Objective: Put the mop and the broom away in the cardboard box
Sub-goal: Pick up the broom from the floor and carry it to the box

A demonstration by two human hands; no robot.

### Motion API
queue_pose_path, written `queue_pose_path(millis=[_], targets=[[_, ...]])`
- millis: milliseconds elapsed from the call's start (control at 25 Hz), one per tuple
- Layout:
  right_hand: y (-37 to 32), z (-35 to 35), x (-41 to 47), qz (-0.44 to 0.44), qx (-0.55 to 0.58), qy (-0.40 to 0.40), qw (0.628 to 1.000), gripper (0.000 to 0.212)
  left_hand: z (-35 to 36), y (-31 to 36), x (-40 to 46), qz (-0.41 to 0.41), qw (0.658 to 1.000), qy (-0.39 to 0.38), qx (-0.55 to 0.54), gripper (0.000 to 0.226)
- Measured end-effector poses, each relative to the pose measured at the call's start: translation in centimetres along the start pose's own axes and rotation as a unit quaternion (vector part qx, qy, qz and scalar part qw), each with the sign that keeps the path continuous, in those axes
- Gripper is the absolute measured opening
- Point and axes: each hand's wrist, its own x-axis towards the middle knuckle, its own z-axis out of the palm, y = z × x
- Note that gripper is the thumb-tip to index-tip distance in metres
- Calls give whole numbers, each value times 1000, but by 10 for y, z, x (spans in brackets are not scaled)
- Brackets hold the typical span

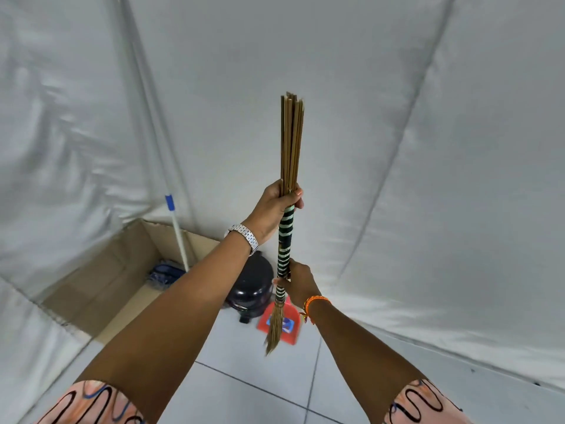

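I hold a stick broom (291,142) upright in both hands, its brown sticks pointing up and a thin tuft hanging at the bottom. My left hand (270,211) grips it where the sticks meet the green-and-white wrapped handle. My right hand (298,283) grips the lower part of that wrapping. The open cardboard box (101,283) stands at the lower left against the white sheeting. The mop (179,237) stands in the box, its white pole with a blue band leaning on the sheeting and its blue head on the box floor.
A dark round bin (252,286) stands on the tiled floor just right of the box. An orange-red dustpan (279,327) lies beside it, below the broom. White sheeting surrounds the area on all sides.
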Motion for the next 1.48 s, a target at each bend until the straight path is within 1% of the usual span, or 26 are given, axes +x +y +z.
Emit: queue_pose_path(millis=[120,280,440,520,600,720,800,960,1120,1240,1360,1480], targets=[[-56,53,19,-13,16,-3,1000,41,-78,16,-14,11,999,16,39,17],[-115,123,48,-11,14,-39,999,32,-182,30,-27,17,996,54,71,19],[-161,187,101,-20,1,-65,998,32,-276,28,-23,8,992,72,103,21],[-182,222,133,-16,-2,-79,997,32,-323,22,-13,-3,989,87,118,21],[-203,263,173,-16,-7,-84,996,33,-380,13,5,-17,986,96,135,16],[-239,315,231,8,9,-74,997,36,-461,8,32,-44,983,89,156,10],[-264,342,259,22,20,-81,996,35,-508,11,45,-47,982,83,161,9],[-305,389,313,35,29,-93,995,32,-592,9,72,-49,978,113,167,8],[-328,444,366,65,34,-104,992,31,-669,-21,96,-55,977,102,179,9],[-339,500,408,105,31,-77,991,29,-734,-61,120,-67,973,96,201,11],[-348,556,453,144,33,-42,988,25,-795,-102,147,-69,967,62,235,12],[-352,595,490,176,58,-29,982,23,-840,-134,165,-35,957,77,279,12]])
